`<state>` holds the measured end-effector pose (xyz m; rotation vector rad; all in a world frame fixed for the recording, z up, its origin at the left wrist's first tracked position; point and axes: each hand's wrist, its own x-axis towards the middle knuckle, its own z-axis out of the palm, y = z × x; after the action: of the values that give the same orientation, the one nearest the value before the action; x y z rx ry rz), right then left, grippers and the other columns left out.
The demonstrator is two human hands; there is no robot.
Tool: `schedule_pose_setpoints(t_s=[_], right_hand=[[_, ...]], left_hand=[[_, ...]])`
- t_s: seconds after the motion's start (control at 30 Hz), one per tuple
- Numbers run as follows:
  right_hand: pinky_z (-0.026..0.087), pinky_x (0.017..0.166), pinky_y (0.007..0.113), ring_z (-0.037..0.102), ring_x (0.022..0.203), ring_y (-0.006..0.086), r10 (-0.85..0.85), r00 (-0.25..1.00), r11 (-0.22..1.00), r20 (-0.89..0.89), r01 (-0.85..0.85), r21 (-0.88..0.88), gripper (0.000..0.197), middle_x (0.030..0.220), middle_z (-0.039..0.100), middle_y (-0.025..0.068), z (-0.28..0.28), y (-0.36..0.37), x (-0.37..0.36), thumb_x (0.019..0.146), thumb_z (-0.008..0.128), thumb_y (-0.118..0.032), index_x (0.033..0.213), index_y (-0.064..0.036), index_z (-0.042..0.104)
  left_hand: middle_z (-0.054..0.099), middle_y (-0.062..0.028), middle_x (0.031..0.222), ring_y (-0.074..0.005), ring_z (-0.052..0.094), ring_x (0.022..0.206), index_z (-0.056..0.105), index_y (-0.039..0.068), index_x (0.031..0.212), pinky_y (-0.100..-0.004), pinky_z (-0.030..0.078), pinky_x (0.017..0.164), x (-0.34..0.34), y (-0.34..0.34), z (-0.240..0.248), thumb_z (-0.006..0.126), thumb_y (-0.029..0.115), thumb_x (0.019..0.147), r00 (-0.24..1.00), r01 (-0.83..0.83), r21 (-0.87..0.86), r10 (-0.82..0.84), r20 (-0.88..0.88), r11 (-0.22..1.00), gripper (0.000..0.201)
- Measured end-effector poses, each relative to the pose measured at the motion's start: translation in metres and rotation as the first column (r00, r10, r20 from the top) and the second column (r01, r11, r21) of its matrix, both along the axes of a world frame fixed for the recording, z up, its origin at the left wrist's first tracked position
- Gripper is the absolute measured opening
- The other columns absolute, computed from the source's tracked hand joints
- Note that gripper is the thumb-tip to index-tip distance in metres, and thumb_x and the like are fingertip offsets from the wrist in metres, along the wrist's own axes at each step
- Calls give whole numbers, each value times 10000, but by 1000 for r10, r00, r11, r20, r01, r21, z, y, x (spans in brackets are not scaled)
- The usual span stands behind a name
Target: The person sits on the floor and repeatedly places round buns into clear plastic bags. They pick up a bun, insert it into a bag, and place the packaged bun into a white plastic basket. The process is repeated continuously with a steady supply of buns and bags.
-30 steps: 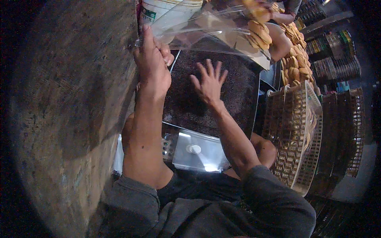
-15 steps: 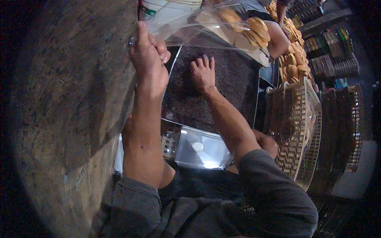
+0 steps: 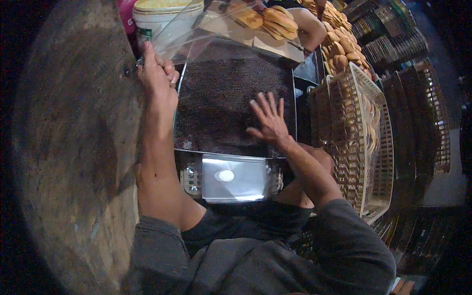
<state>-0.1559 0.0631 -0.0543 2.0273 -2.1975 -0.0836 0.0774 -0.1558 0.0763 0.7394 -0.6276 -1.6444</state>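
My left hand [image 3: 158, 73] is closed, pinching the edge of a clear plastic bag [image 3: 179, 32] at the far left corner of a dark, rough-textured work surface [image 3: 221, 98]. The plastic stretches up and to the right, thin and see-through; its far end is hard to make out. My right hand [image 3: 271, 123] is spread palm down over the right side of that surface, holding nothing; whether it touches cannot be told. Beyond the surface, bread buns [image 3: 279, 22] rest on a tan board [image 3: 280, 48].
By my lap lies a stack of clear plastic bags [image 3: 236, 189] with a white round piece [image 3: 226, 175] on top. A white bucket [image 3: 169, 17] stands at the far left. Plastic crates [image 3: 366, 147] line the right, below piled bread [image 3: 341, 44]. Another person's arm [image 3: 310, 29] reaches in behind the board.
My right hand has come nearer to me and to the right over the dark surface, its fingers spreading. The plastic in my left hand covers less of the buns. The view has shifted.
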Motion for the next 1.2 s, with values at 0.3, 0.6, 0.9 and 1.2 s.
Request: schedule_pose_setpoints(t_s=[0.3, 0.6, 0.9, 1.2], right_hand=[[66, 1107, 613, 108, 1405, 355, 497, 866, 857, 52, -499, 125, 733, 1523, 157, 109, -40, -8, 40, 787, 562, -581, 1422, -312, 311], [133, 1103, 612, 265, 1360, 326, 503, 862, 842, -61, -505, -191, 252, 1326, 451, 84, -49, -94, 25, 781, 569, -214, 1031, -180, 580], [145, 1059, 659, 114, 1396, 400, -62, 990, 992, -125, 47, -116, 811, 1535, 143, 98, 9, -65, -53, 796, 420, -718, 1445, -260, 253], [418, 932, 438, 492, 1114, 390, -547, 831, 736, 102, 419, 532, 488, 1187, 544, 200, 60, 9, -87, 847, 554, -239, 1296, -107, 416]], left_hand=[[347, 21, 485, -90, 343, 385, 349, 164, 607, -249, 245, 358, -27, 1, -5, 550, 474, 899, 997, 68, -9, -68, 38, 998, 471], [351, 20, 486, -95, 334, 388, 354, 163, 597, -254, 238, 368, -25, -3, -5, 539, 476, 909, 996, 75, -13, -74, 48, 997, 479], [342, 17, 495, -93, 337, 397, 353, 152, 615, -248, 244, 372, -16, -7, -5, 539, 462, 913, 999, 46, -27, -45, 30, 999, 469], [331, 13, 496, -96, 340, 394, 358, 140, 621, -255, 247, 359, -16, 2, -9, 524, 428, 928, 993, 32, -40, -27, 112, 999, 452]])
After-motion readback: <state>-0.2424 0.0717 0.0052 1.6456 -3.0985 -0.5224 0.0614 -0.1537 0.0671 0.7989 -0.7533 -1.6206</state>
